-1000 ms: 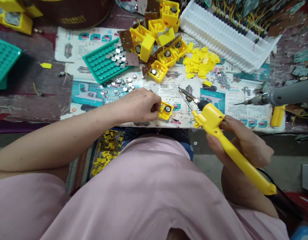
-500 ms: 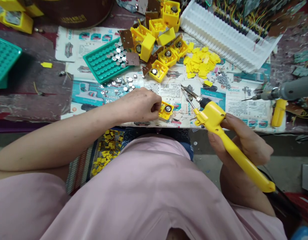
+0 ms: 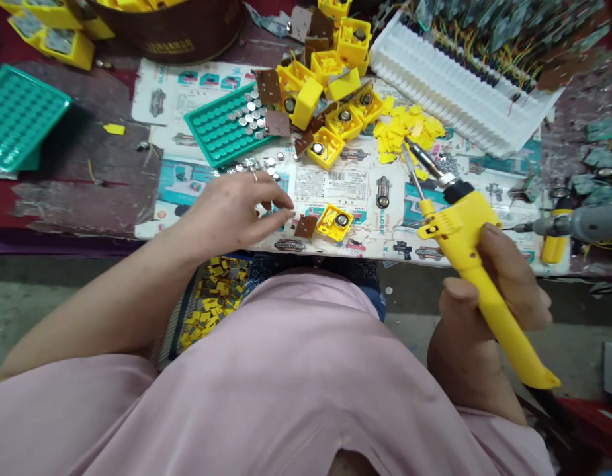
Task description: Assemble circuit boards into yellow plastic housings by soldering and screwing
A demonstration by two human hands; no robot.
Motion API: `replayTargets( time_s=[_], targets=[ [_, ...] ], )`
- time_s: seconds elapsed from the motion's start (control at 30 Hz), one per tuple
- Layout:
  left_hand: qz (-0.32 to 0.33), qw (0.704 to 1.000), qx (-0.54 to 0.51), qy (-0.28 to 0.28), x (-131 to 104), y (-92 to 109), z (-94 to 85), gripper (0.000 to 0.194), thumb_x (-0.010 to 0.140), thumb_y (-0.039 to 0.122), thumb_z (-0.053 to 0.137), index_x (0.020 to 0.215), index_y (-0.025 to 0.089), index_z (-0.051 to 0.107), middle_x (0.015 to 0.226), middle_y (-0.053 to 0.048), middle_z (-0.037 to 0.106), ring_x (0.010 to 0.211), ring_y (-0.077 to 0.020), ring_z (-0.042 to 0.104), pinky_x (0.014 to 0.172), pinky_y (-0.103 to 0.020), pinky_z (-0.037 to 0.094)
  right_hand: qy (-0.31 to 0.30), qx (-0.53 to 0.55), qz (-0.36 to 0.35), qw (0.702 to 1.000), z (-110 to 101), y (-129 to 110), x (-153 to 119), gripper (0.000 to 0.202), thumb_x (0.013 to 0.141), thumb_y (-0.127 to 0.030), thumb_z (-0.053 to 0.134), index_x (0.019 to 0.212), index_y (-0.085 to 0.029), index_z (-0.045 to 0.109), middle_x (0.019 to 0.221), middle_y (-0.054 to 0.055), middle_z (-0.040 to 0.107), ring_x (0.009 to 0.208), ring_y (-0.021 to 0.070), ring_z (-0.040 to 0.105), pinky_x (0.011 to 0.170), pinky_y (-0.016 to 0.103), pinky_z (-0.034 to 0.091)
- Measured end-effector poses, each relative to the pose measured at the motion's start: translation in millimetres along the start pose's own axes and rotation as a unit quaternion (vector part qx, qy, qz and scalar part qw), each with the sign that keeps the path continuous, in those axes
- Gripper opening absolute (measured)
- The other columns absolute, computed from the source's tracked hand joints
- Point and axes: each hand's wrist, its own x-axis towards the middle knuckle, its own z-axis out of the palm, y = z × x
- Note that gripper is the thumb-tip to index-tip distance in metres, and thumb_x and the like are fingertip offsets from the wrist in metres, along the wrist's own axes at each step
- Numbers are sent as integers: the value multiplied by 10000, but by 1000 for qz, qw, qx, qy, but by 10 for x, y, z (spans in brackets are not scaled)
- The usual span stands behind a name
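Note:
My left hand [image 3: 241,208] hovers over the table's near part, thumb and index finger apart, with nothing visible between them. Just right of its fingertips lies an open yellow housing [image 3: 335,222] with a round metal part inside and a brown board [image 3: 306,227] at its left side. My right hand [image 3: 504,284] is wrapped round a yellow soldering tool [image 3: 477,254]; its metal tips point up and left near a heap of small yellow pieces [image 3: 407,129]. Silver discs [image 3: 272,162] lie beyond my left hand.
A green tray [image 3: 211,132] holds silver discs. More yellow housings [image 3: 343,122] are piled behind. A white ribbed rack [image 3: 444,86] with wired boards stands back right. A grey screwdriver-like tool [image 3: 593,223] juts in from the right. Another green tray [image 3: 28,119] lies left.
My left hand has moved left off the yellow housing and its fingers have opened. My right hand has shifted right with the soldering tool. The view has moved slightly.

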Motion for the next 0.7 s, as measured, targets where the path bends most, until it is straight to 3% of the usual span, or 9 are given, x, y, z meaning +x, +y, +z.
replayTargets(
  time_s=[0.1,0.2,0.33,0.4,0.5,0.6,0.7],
  targets=[
    [28,998,50,18,-170,19,218,373,864,445,582,1103,202,732,1133,-110,726,1042,-297,656,918,-443,485,49,16,-26,998,123,-118,134,560,839,-485,726,1342,-265,619,1152,59,732,931,257,758,751,377,662],
    [26,997,57,46,-196,63,347,284,880,349,581,1091,221,722,1215,-110,718,1160,-313,634,999,-479,448,41,70,-29,996,290,-168,192,536,897,-446,669,1397,-281,566,1159,64,747,893,239,773,713,358,665],
    [27,998,-4,54,-80,55,260,264,925,304,483,998,226,724,1033,-81,767,997,-249,702,957,-415,474,-45,115,-41,992,519,-222,277,409,918,-260,664,1322,-293,607,991,-2,789,710,134,760,693,249,647],
    [16,998,-42,54,6,45,184,278,921,314,482,1060,223,705,965,-61,766,912,-218,709,880,-354,501,-87,124,-63,986,638,-277,346,315,905,-197,670,1208,-282,657,971,-15,792,799,139,771,777,253,652],
    [-1,989,-136,55,143,53,118,267,876,346,564,1075,215,685,924,-25,751,851,-171,696,808,-272,509,-120,164,-78,976,819,-364,430,294,886,-203,692,1164,-284,641,1100,11,775,1024,173,751,919,303,638],
    [-13,971,-234,47,259,78,127,216,834,361,610,945,200,702,857,-10,733,796,-145,678,761,-236,511,-130,220,-14,967,966,-408,441,329,888,-249,694,1194,-298,584,1150,14,745,1047,173,740,904,325,643],
    [-11,952,-304,40,329,106,181,196,812,334,611,895,187,711,823,-10,726,761,-133,665,723,-229,518,-142,263,47,953,1047,-414,399,367,873,-274,713,1195,-304,539,1021,-24,741,889,134,751,783,273,646]
  ],
)
